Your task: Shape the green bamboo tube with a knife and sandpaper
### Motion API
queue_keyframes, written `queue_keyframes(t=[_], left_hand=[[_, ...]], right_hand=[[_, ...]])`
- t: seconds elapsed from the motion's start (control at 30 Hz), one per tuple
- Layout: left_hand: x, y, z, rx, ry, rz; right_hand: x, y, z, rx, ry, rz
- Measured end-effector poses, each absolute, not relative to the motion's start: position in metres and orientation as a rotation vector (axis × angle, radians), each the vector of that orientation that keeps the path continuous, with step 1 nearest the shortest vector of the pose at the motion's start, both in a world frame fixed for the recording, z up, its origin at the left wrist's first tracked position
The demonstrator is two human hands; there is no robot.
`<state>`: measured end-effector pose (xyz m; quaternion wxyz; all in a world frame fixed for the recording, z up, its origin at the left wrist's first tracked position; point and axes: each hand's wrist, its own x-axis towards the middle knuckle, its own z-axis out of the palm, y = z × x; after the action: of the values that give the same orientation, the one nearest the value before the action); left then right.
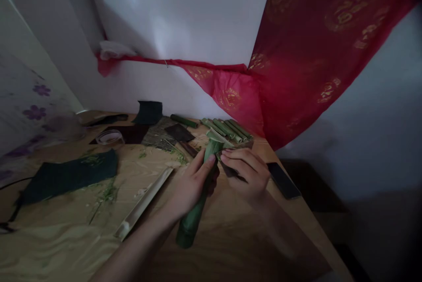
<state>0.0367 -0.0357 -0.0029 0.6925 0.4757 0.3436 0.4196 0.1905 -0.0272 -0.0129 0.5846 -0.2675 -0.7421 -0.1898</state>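
Note:
My left hand (193,183) is wrapped round a green bamboo tube (192,220) that lies tilted on the wooden table (231,247), its far end raised. My right hand (245,170) is closed on a dark blade-like tool (231,171) pressed against the tube's upper end (214,143), where a thin green strip peels away. Both hands meet near the top of the tube.
Several green bamboo sticks (227,128) lie at the table's back. A pale split bamboo slat (145,203) lies left of the tube. Dark cloth (66,176), a cleaver (181,134), a tape roll (110,137) and a phone (283,180) lie around. A red cloth (296,75) hangs on the wall.

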Motion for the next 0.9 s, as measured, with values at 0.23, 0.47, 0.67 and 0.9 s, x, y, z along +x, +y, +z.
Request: queue_keyframes(t=[0.23, 0.47, 0.67, 0.9], left_hand=[[0.0328, -0.0356, -0.0007, 1.079, 0.760, 0.945], [0.0300, -0.0353, -0.0004, 1.119, 0.761, 0.960], [0.0284, -0.0301, -0.0046, 1.060, 0.631, 0.906], [0.0302, -0.0321, -0.0029, 1.171, 0.803, 0.919]], right_hand=[[0.1917, -0.0331, -0.0077, -0.655, -1.800, -0.386], [0.1895, -0.0318, -0.0062, -0.703, -1.715, -0.174], [0.1958, -0.0276, -0.0058, -0.694, -1.735, -0.307], [0.1944, -0.0312, -0.0102, -0.708, -1.821, -0.421]])
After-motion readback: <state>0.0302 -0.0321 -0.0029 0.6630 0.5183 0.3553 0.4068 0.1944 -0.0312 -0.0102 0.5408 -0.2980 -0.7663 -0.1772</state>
